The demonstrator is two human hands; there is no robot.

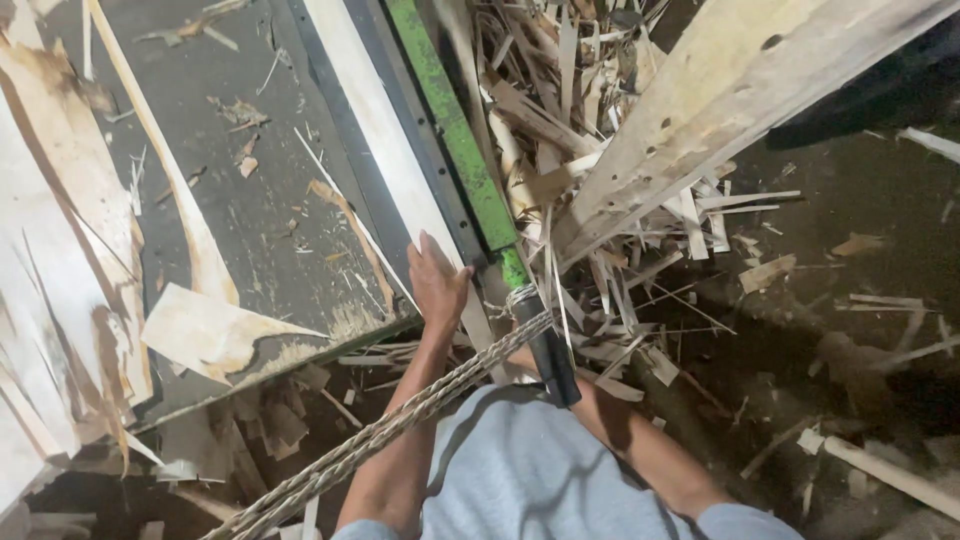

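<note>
Plainly, the left hand point(437, 280) lies open, flat on the pale board point(385, 150) beside the green bar point(455, 130). The right hand is hidden behind the bar's black grip, so I cannot tell its hold. If the twisted rope point(400, 425) jerks, the bar could pinch those fingers.

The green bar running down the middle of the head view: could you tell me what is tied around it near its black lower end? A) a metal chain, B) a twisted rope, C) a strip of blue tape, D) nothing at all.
B: a twisted rope is looped round the green bar just above its black end, beside the left hand.
</note>
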